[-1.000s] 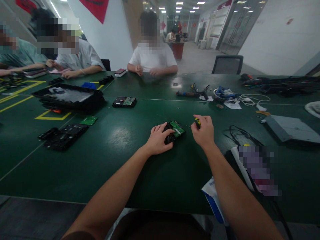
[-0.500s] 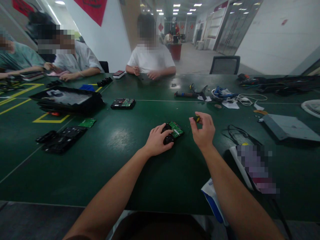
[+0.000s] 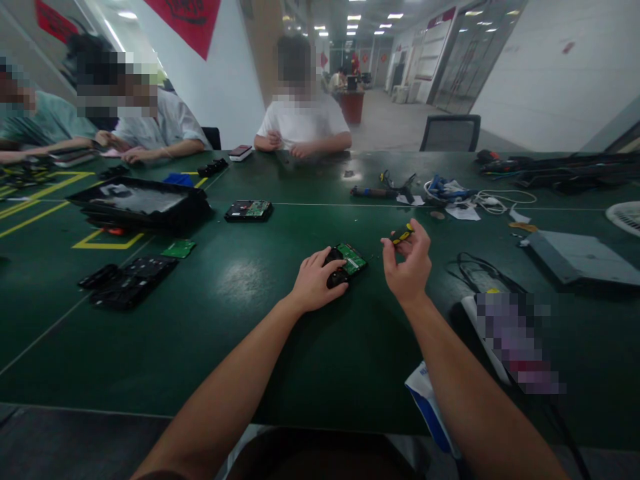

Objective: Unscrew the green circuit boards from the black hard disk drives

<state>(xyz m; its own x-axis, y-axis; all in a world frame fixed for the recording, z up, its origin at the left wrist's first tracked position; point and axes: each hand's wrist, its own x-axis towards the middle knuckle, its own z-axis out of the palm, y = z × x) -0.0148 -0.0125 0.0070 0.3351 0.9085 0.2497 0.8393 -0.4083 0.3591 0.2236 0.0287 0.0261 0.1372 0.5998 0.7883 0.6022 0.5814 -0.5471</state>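
My left hand (image 3: 320, 280) rests across a hard drive (image 3: 353, 259), gripping its near left part, with thumb and fingers on the black casing. The drive lies on the green table, its green circuit board facing up. To the right, raised above the table, my right hand (image 3: 409, 263) holds a black-and-yellow screwdriver (image 3: 401, 235) between thumb and fingers. Its handle tilts up to the right, and I cannot make out its tip. A few tiny dark bits, perhaps screws, lie between the drive and my right hand.
Left on the table are a black tray (image 3: 143, 203), a green circuit board (image 3: 179, 249) and black plastic parts (image 3: 133, 281). Another drive (image 3: 249, 210) lies farther back. On the right are a grey metal box (image 3: 583, 257), cables (image 3: 443, 190) and a pixelated item (image 3: 517, 340). People sit opposite.
In my right hand the screwdriver has turned, and more of its yellow-and-black handle shows, slanting up to the right. My left hand and the drive stay in place. The view has shifted slightly.
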